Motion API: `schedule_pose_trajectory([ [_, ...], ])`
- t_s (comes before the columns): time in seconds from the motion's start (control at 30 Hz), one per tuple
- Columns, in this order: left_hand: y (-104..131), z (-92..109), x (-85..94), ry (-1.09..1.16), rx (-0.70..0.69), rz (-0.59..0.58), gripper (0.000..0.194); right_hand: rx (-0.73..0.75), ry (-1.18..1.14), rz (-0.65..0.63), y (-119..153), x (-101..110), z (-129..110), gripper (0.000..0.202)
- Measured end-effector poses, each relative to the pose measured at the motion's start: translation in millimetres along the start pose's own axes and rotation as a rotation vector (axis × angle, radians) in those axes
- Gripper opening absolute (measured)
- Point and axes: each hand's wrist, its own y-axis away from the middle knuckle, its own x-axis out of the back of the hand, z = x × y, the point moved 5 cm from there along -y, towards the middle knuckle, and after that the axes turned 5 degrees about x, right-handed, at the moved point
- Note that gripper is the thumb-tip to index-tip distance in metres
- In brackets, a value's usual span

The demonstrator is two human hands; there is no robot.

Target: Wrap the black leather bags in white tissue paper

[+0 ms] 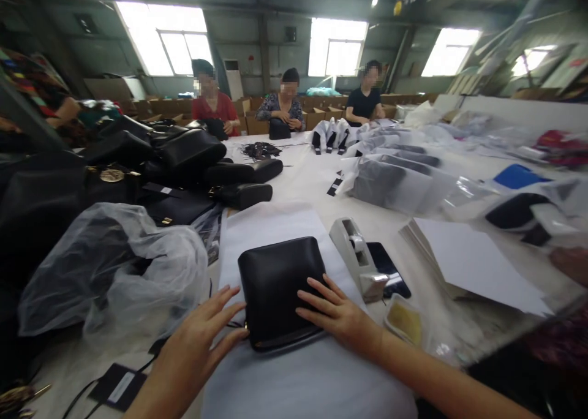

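Observation:
A black leather bag lies flat on a sheet of white paper in front of me. My right hand rests on the right part of the bag with its fingers spread. At the bag's left edge is my left hand, its fingers apart and the fingertips by the lower left side. A black tag with a white label and a black cord lies left of my left wrist.
Crumpled clear plastic and a pile of black bags are on the left. To the right are a tape dispenser, a phone, white sheets and wrapped bags. Several people sit across the table.

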Motion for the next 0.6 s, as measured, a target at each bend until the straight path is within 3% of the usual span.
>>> schedule_pose_trajectory([
  [0.1,-26.3,37.4,-2.2,0.039,-0.027,0.129,0.057,-0.061,-0.102,-0.090,-3.2,11.5,-4.1,0.059],
  [0.17,-36.1,59.0,-16.6,0.012,-0.076,0.130,0.074,-0.107,-0.144,-0.124,0.5,27.0,-7.3,0.055],
  [0.23,-38.9,68.9,-33.4,-0.039,-0.106,0.109,0.078,-0.193,-0.105,-0.067,13.8,48.8,-8.9,0.049],
  [0.33,-36.4,63.3,-48.0,-0.070,-0.126,0.094,0.079,-0.451,0.083,0.124,57.4,82.5,-6.7,0.043],
  [0.4,-34.7,54.0,-49.4,-0.053,-0.151,0.078,0.082,-0.652,0.206,0.176,95.2,94.6,-5.1,0.038],
  [0.5,-34.8,42.5,-45.8,-0.032,-0.185,0.061,0.082,-0.841,0.288,0.099,141.4,91.0,-4.5,0.037],
  [0.6,-35.9,38.8,-44.3,-0.036,-0.185,0.061,0.080,-0.888,0.279,-0.025,165.7,71.2,-5.4,0.043],
])
